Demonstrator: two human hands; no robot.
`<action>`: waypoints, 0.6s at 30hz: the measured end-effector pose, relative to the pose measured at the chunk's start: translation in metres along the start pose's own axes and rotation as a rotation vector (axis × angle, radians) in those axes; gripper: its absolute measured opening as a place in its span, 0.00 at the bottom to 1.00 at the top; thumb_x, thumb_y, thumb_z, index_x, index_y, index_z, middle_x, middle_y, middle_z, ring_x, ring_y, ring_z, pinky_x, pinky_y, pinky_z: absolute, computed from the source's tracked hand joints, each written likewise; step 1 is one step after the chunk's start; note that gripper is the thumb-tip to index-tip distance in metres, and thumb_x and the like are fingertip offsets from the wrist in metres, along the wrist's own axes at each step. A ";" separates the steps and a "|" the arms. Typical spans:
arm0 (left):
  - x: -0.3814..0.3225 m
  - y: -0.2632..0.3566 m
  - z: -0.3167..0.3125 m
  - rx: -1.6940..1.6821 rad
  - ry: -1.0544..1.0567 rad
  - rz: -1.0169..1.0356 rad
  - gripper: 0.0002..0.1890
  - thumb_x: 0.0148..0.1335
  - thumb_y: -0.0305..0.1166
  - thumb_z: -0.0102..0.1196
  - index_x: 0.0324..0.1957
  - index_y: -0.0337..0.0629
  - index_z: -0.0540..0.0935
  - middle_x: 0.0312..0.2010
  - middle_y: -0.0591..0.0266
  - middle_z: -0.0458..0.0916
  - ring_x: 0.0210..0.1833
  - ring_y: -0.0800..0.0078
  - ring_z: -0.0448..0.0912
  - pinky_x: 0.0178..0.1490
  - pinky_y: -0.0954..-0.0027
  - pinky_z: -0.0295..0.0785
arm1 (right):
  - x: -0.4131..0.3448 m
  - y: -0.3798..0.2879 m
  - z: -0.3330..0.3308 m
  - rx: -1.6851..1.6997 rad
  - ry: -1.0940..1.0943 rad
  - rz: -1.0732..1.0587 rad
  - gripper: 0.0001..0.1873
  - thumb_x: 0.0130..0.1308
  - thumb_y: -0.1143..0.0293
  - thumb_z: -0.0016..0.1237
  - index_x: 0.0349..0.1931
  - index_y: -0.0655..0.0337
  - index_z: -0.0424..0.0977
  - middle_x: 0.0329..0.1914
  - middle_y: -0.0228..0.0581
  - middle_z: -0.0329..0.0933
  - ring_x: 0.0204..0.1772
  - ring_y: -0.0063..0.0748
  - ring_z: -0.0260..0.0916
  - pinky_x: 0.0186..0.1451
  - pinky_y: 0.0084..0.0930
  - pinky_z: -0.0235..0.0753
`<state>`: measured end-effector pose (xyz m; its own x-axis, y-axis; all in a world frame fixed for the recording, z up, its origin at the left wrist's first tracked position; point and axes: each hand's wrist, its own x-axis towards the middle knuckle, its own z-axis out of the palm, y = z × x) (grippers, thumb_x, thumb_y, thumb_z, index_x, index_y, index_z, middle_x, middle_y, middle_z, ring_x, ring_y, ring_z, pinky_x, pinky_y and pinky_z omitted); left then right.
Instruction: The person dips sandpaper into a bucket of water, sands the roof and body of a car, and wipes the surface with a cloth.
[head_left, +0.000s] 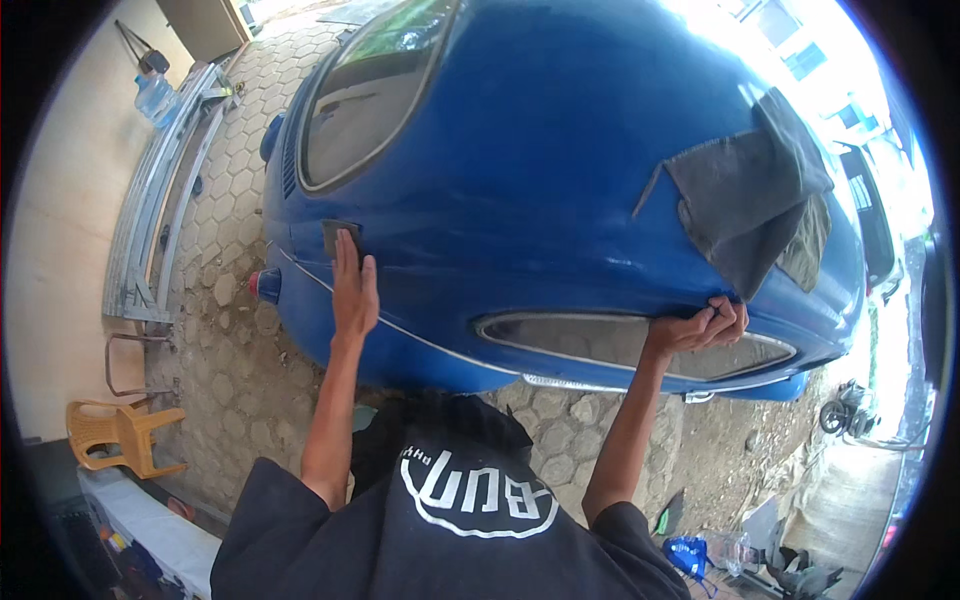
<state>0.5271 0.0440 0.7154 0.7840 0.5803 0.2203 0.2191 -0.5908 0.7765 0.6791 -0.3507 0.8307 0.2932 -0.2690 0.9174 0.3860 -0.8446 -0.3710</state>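
Observation:
My left hand (355, 292) lies flat, fingers together, on the blue body of a rounded Beetle-type car (517, 195). Under its fingertips is a small dark grey-brown sheet (339, 237), perhaps sandpaper, held against the panel below the rear window (367, 112). At the roof edge above the side window (570, 337), my right hand (701, 326) rests with curled fingers. Its palm side is hidden, so I cannot tell whether it grips anything. Just beyond those fingers a dark grey cloth (742, 187) is draped over the roof.
A red-and-blue tail lamp (265, 286) juts from the rear fender. Metal framing (161, 202) leans along the left wall beside a water bottle (156, 99). An orange plastic chair (127, 435) is at lower left. Hexagonal pavers (555, 442) and a blue bag (686, 555) lie below.

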 end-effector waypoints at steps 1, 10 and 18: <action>0.004 0.006 0.006 0.019 -0.028 0.054 0.36 0.75 0.46 0.42 0.77 0.36 0.52 0.78 0.44 0.49 0.81 0.49 0.46 0.81 0.48 0.39 | -0.003 0.004 0.001 -0.017 0.006 0.009 0.17 0.69 0.59 0.33 0.36 0.65 0.69 0.52 0.53 0.65 0.62 0.51 0.58 0.67 0.56 0.53; -0.016 0.140 0.029 0.063 -0.293 0.547 0.41 0.65 0.57 0.51 0.76 0.48 0.60 0.78 0.51 0.55 0.81 0.49 0.50 0.78 0.39 0.44 | 0.010 0.008 -0.004 -0.132 0.019 -0.069 0.22 0.68 0.56 0.30 0.34 0.67 0.70 0.47 0.53 0.68 0.58 0.51 0.61 0.65 0.54 0.57; 0.014 -0.040 -0.009 0.025 -0.040 -0.231 0.37 0.74 0.48 0.44 0.77 0.38 0.53 0.78 0.44 0.51 0.81 0.47 0.47 0.79 0.41 0.41 | 0.009 0.010 0.004 -0.085 0.020 -0.020 0.22 0.69 0.55 0.28 0.32 0.66 0.66 0.50 0.55 0.65 0.59 0.52 0.58 0.64 0.55 0.57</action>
<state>0.5243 0.0809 0.6930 0.7341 0.6789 0.0145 0.4090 -0.4592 0.7886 0.6895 -0.3598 0.8342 0.2683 -0.2599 0.9276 0.3155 -0.8861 -0.3395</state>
